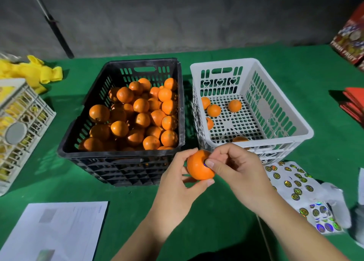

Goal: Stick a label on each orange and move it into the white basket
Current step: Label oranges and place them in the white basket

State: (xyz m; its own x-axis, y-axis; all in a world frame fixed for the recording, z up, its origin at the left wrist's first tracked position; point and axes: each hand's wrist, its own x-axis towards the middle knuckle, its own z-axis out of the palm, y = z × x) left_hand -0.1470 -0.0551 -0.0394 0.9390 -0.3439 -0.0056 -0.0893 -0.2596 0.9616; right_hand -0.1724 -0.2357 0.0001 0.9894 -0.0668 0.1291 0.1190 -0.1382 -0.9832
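Being firm, light and smooth-skinned, the orange [198, 167] was cradled by the left hand [177, 181] while a holographic label [205, 164] was pinched on by the right hand [234, 172].

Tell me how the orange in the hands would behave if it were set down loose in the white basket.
The orange is round, so it would probably roll on the white basket's flat perforated floor. Its skin looks smooth, perhaps slightly slippery. It seems firm, keeping its shape in the left hand.
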